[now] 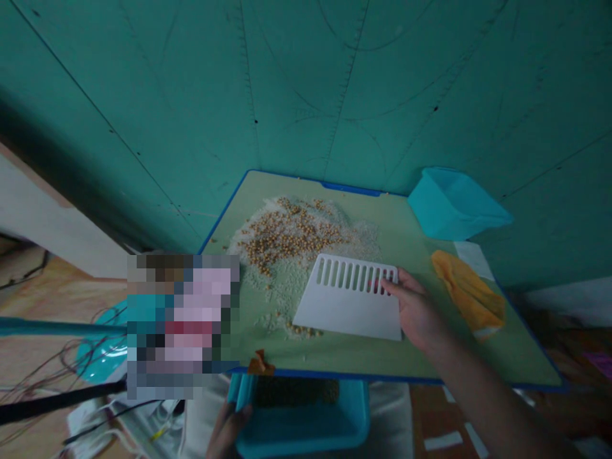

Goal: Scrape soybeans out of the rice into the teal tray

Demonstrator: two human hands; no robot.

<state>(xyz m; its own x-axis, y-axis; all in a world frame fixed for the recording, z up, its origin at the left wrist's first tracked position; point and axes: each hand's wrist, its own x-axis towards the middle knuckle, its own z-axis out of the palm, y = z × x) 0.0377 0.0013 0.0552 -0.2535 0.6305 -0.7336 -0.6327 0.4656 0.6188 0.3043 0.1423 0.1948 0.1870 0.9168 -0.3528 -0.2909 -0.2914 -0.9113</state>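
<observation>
My right hand (415, 313) is closed on the right end of a white slotted scraper (349, 298), which lies on a green board with a blue rim (411, 357). Just left of and behind the scraper spreads a pile of tan beans mixed with white grains (291, 239); a few beans sit at the scraper's lower left corner. My left hand (227, 430) grips the left edge of a blue tub (306, 424) held under the board's near edge. The tub holds dark grains.
A second blue tub (452, 204) stands tipped at the board's far right. An orange cloth (471, 293) lies on the board's right side. A small orange scrap (261, 363) sits at the near edge. Cables (57, 382) and a round teal object lie left. A teal wall rises behind.
</observation>
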